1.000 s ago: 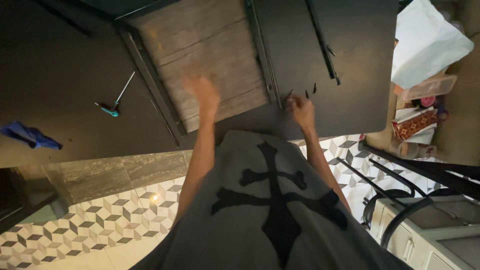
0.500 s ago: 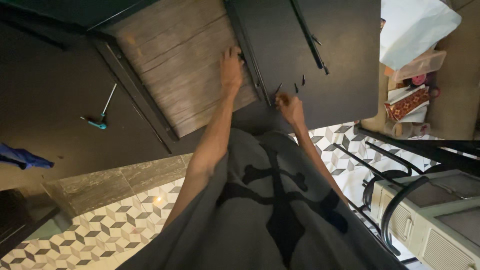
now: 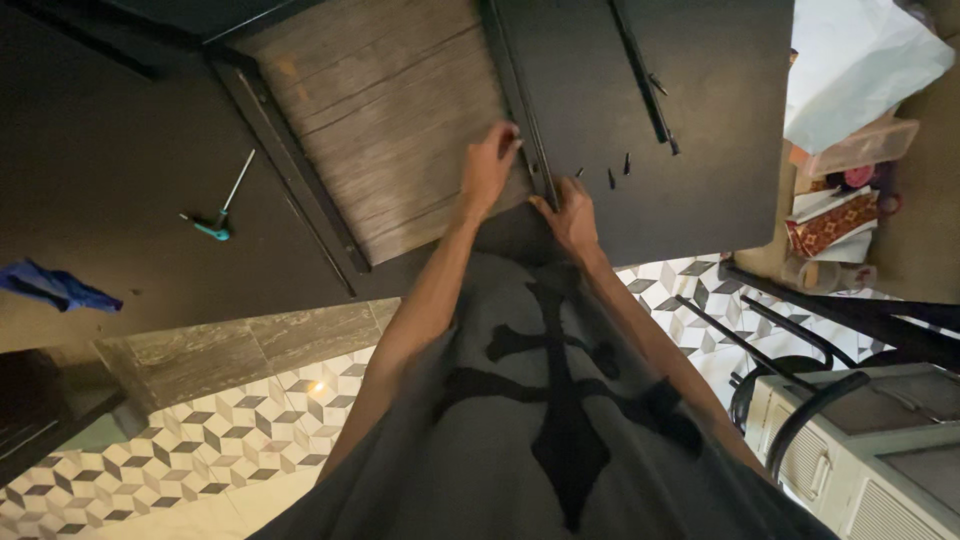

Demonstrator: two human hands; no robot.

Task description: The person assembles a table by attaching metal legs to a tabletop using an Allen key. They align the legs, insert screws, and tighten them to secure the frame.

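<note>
A grey-brown wooden panel point(image 3: 385, 110) in a black frame lies on a dark table point(image 3: 110, 170). A black metal rail point(image 3: 522, 110) runs along the panel's right edge. My left hand point(image 3: 487, 168) lies on the panel's near right corner with its fingers curled against that rail. My right hand point(image 3: 570, 215) grips the rail's near end from the right, thumb on the rail. A few small dark screws point(image 3: 610, 176) lie just beyond my right hand. A second black bar point(image 3: 640, 75) rests further right on the table.
A T-handle hex key with a teal grip point(image 3: 222, 208) lies left of the panel, and a blue cloth point(image 3: 50, 285) sits at the far left. A white bag point(image 3: 860, 60), boxes point(image 3: 845, 215), a black chair frame point(image 3: 800, 330) and a white cabinet point(image 3: 880, 450) stand at the right.
My left hand slid from the panel's middle rightward to the black rail. My right hand shifted left from the screws onto the rail's near end. The view moved closer.
</note>
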